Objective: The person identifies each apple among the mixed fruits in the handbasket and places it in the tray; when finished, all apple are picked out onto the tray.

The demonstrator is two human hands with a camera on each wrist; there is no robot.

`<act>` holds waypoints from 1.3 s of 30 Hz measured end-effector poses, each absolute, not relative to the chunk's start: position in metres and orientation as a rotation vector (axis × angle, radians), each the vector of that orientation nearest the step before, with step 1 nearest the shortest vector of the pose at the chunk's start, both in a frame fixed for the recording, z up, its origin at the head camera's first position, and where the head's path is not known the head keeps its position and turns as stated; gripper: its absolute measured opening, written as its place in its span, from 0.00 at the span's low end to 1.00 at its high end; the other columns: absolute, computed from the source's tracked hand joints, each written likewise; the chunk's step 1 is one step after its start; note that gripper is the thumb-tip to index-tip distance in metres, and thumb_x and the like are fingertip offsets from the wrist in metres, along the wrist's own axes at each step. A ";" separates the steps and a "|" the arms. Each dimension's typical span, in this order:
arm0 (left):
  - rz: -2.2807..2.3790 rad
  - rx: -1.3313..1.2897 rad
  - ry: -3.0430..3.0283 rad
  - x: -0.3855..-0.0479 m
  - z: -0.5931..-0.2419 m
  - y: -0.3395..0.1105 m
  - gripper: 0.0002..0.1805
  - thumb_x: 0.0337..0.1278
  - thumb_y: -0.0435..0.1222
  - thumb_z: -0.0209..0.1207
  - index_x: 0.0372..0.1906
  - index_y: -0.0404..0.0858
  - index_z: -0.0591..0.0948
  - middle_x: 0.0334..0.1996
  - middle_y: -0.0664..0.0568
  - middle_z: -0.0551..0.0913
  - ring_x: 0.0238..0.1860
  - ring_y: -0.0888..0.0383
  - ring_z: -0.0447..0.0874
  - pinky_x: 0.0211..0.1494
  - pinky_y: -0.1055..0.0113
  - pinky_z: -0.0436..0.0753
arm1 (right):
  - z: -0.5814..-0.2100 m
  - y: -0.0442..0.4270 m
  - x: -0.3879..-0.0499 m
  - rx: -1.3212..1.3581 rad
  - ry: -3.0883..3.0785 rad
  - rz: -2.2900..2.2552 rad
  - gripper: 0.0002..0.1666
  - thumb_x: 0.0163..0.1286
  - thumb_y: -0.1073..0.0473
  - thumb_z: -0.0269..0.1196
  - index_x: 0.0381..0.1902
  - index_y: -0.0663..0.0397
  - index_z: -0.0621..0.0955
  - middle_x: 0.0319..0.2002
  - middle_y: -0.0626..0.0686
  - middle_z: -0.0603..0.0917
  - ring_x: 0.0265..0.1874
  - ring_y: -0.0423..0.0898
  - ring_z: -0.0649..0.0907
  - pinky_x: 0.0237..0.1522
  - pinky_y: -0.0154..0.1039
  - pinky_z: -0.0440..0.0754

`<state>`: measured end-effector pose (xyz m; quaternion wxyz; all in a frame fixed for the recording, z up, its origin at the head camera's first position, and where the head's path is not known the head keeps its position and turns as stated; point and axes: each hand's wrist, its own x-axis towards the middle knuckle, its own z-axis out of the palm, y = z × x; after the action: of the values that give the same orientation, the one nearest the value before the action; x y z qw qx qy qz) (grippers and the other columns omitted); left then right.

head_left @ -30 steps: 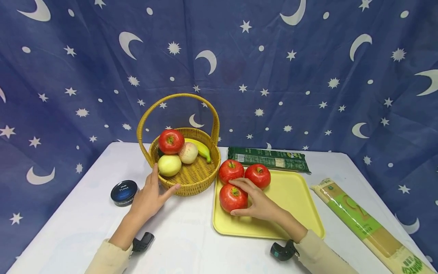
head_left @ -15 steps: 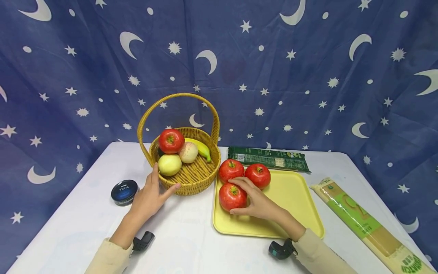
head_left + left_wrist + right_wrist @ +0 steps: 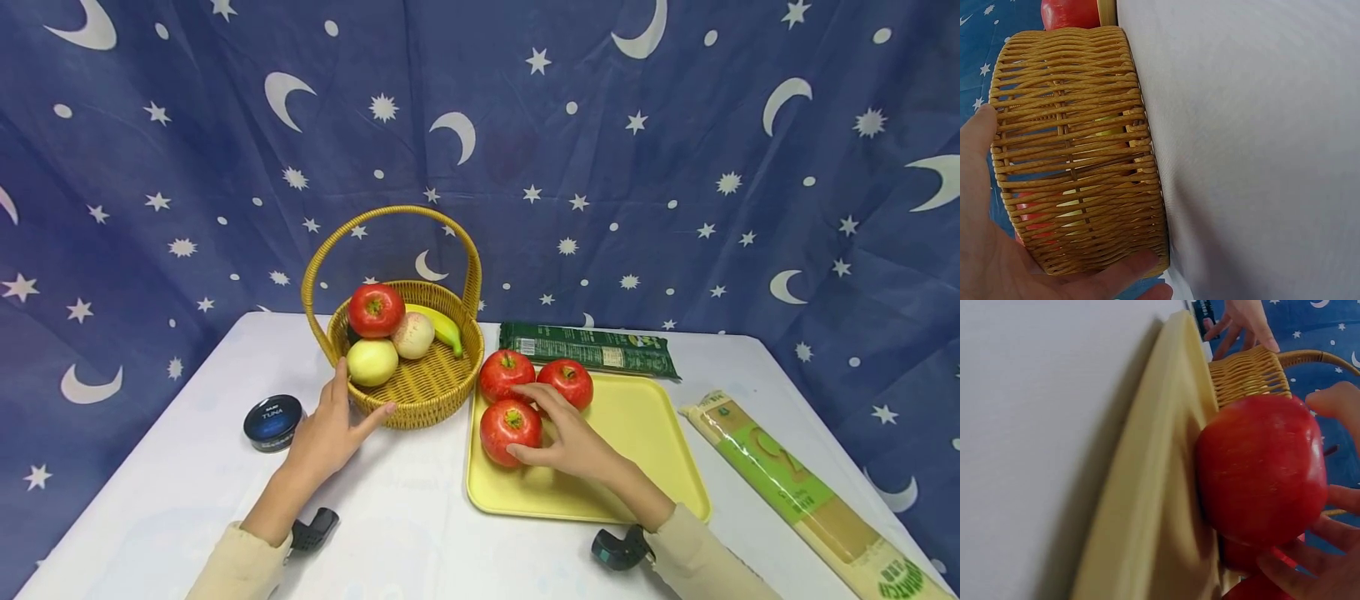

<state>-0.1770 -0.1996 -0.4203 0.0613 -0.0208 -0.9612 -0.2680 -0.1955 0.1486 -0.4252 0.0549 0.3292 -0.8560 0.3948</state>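
Three red apples sit together on the yellow tray (image 3: 637,433). Around the right side of the front apple (image 3: 504,435) my right hand (image 3: 570,443) is loosely spread, its thumb near the lower edge. In the right wrist view a gap shows between the thumb and the apple (image 3: 1260,469); whether the other fingers touch it I cannot tell. My left hand (image 3: 324,435) rests with extended fingers against the near left side of the wicker basket (image 3: 420,385). That basket holds a red apple (image 3: 376,310), a pale yellow-green fruit (image 3: 372,362), a peach-like fruit (image 3: 412,335) and a banana (image 3: 444,327).
A tuna can (image 3: 273,421) stands left of the basket. Behind the tray lies a dark green packet (image 3: 592,348), and a long green and tan packet (image 3: 806,487) lies at the right. The basket's tall handle (image 3: 401,208) arches over it. A patterned blue curtain hangs behind.
My right hand's fingers have spread away from the front apple, which they gripped before. That apple has shifted very slightly left on the tray. My left hand stays by the basket.
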 end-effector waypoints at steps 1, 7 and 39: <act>-0.813 -0.063 -2.907 -0.177 -0.421 -0.199 0.59 0.61 0.66 0.50 0.77 0.32 0.36 0.71 0.25 0.54 0.66 0.27 0.62 0.57 0.29 0.66 | -0.424 0.148 -0.196 1.000 -2.585 1.206 0.43 0.53 0.55 0.74 0.66 0.54 0.71 0.62 0.53 0.73 0.59 0.52 0.75 0.56 0.56 0.77; -0.802 -0.067 -2.899 -0.177 -0.422 -0.199 0.59 0.61 0.66 0.51 0.77 0.32 0.37 0.70 0.25 0.55 0.64 0.27 0.64 0.57 0.30 0.68 | -0.413 0.142 -0.198 1.055 -2.494 1.175 0.38 0.54 0.56 0.73 0.63 0.55 0.74 0.62 0.53 0.73 0.60 0.52 0.72 0.56 0.59 0.75; -0.801 -0.048 -2.902 -0.178 -0.423 -0.201 0.59 0.60 0.67 0.50 0.77 0.32 0.37 0.71 0.26 0.55 0.65 0.27 0.64 0.56 0.28 0.67 | -0.358 0.044 -0.247 1.221 -2.324 1.377 0.22 0.65 0.65 0.64 0.57 0.61 0.78 0.55 0.58 0.77 0.52 0.50 0.78 0.51 0.39 0.80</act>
<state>-0.1776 -0.2011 -0.4230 0.0652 -0.0160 -0.9618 -0.2655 -0.2467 0.0442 -0.3585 0.0885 0.4105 -0.7808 0.4626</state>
